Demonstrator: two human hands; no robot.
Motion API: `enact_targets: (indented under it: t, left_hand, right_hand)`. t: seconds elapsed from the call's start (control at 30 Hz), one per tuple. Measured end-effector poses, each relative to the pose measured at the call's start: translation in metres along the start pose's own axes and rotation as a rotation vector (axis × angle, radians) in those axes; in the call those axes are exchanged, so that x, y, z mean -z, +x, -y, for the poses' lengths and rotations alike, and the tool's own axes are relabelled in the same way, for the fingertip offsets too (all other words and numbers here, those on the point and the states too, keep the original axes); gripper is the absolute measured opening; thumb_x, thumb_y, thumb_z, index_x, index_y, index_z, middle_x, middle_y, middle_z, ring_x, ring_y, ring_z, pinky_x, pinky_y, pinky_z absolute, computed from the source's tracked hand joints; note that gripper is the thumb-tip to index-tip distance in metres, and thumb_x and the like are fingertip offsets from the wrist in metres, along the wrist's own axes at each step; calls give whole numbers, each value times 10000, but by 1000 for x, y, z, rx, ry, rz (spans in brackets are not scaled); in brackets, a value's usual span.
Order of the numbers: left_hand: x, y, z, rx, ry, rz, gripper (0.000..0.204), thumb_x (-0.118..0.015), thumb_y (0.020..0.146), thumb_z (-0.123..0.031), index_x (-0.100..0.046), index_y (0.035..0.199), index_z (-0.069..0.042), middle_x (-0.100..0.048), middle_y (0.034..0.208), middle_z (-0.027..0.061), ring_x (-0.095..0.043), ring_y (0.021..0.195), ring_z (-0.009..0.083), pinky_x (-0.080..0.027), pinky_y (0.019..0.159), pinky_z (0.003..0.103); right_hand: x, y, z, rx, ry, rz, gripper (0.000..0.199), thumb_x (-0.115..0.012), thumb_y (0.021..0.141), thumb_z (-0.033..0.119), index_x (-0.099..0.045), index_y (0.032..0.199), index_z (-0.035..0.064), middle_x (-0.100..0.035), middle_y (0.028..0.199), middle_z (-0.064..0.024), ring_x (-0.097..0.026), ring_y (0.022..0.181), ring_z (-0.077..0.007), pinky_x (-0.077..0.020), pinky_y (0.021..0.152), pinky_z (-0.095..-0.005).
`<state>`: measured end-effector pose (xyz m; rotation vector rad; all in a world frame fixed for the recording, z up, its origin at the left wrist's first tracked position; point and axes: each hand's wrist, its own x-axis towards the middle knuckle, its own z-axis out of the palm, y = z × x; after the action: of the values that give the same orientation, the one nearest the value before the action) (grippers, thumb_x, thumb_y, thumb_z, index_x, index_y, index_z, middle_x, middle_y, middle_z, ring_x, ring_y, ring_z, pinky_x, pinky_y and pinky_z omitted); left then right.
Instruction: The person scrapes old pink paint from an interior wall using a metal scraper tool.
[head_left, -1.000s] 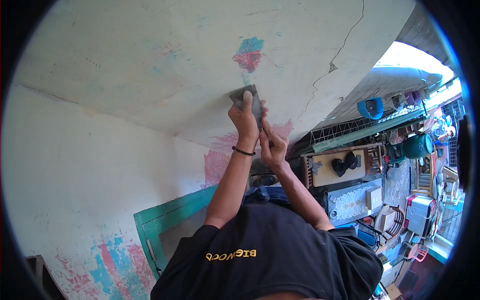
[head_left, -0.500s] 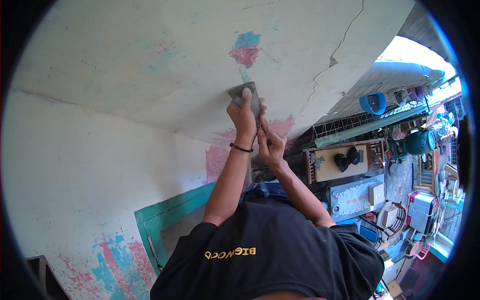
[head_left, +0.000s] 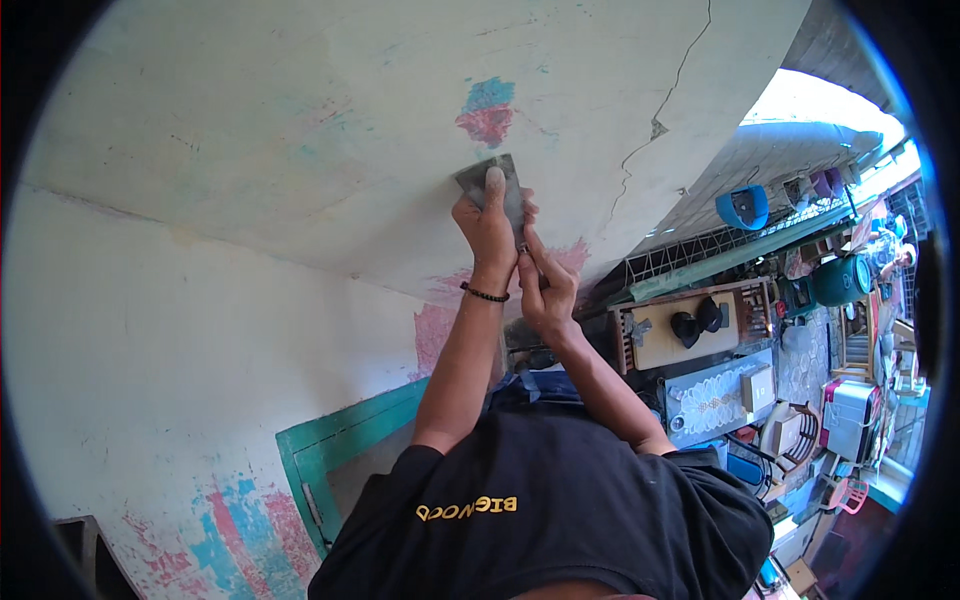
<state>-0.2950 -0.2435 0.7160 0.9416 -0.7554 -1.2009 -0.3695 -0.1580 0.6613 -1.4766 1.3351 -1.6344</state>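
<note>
My left hand (head_left: 485,228) grips a flat, grey rectangular block (head_left: 510,205), its thumb laid along the face and its fingers wrapped round the edge. At the block's lower end, the thumb and forefinger of my right hand (head_left: 547,288) close on it, beside my left wrist. The block is held up close to a pale wall (head_left: 330,180), just below a blue and pink paint patch (head_left: 488,110). Whether its hidden side touches the wall, I cannot tell. A dark beaded bracelet (head_left: 485,292) circles my left wrist.
A long crack (head_left: 657,128) runs down the wall to the right. Below left is a green frame (head_left: 350,420). At right stand a wooden bench (head_left: 690,330) with dark objects on it, a cloth-covered table (head_left: 700,405), chairs and a green barrel (head_left: 842,282). Farther off is a person (head_left: 890,255).
Both hands have moved slightly up the wall with the grey block, bringing its top edge closer to the blue and pink patch. The grip looks the same, and the view has shifted a little.
</note>
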Motion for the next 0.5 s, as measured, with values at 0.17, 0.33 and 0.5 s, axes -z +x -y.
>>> enact_targets:
  t: [0.17, 0.33, 0.5]
  left_hand:
    - [7, -3, 24, -2, 42, -14, 366, -662, 998, -354, -624, 873, -12, -674, 689, 106, -625, 521, 160, -500, 473, 281]
    - [1, 2, 13, -64, 61, 12, 400, -656, 996, -381, -632, 846, -10, -679, 698, 113, -630, 538, 160, -491, 477, 283]
    - [3, -2, 25, 2, 42, -12, 389, -649, 1000, -381, -636, 858, -19, -685, 713, 113, -632, 540, 164, -495, 481, 281]
  right_hand:
    - [-4, -13, -20, -31, 28, -28, 382, -609, 940, 14, -635, 1317, -44, -655, 703, -159, -596, 575, -123, -474, 561, -286]
    - [-3, 0, 0, 0, 7, -59, 380, -603, 938, 6, -634, 1312, -53, -672, 730, -176, -603, 580, -134, -487, 572, -289]
    - [-1, -10, -26, 31, 48, -56, 386, -609, 935, 9, -633, 1316, -50, -672, 726, -173, -601, 577, -144, -491, 580, -290]
